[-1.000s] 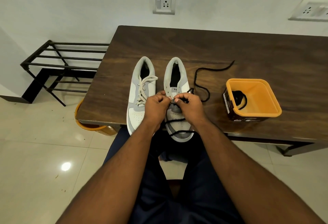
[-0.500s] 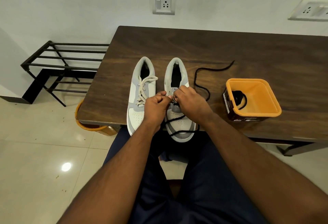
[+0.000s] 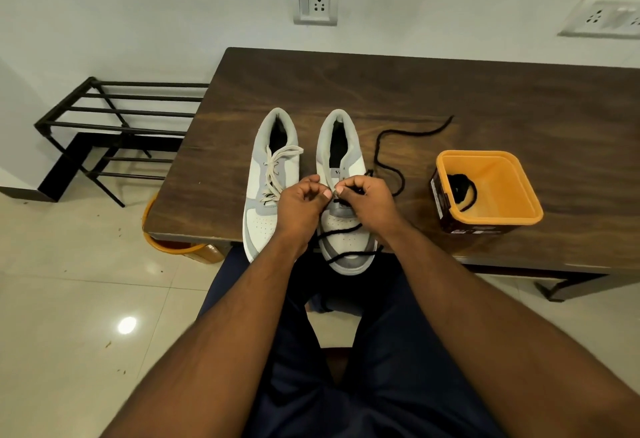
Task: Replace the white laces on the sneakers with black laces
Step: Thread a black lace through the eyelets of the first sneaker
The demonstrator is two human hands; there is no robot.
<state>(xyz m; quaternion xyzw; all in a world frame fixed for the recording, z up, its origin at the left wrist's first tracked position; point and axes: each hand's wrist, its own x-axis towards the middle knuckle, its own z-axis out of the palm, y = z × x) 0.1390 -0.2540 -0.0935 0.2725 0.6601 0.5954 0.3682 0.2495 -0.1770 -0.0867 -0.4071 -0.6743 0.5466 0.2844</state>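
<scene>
Two grey-and-white sneakers stand side by side at the table's near edge, toes toward me. The left sneaker [image 3: 268,174] still carries its white lace [image 3: 275,170]. The right sneaker [image 3: 341,157] has a black lace [image 3: 391,157] partly threaded low down; one end trails off to the right across the table, the other crosses the toe. My left hand [image 3: 299,203] holds the eyelet edge of the right sneaker with curled fingers. My right hand [image 3: 369,203] pinches the black lace at the same eyelet row. The eyelets under the hands are hidden.
An orange tub [image 3: 485,191] with another black lace [image 3: 462,191] coiled inside stands to the right on the dark wooden table [image 3: 450,91]. A black metal rack [image 3: 114,125] is on the floor at left. An orange bucket [image 3: 180,247] sits under the table's left corner.
My right hand has shifted slightly right and turned, drawing the black lace at the eyelets. My left hand stays on the shoe. The loose lace on the table lies much as before.
</scene>
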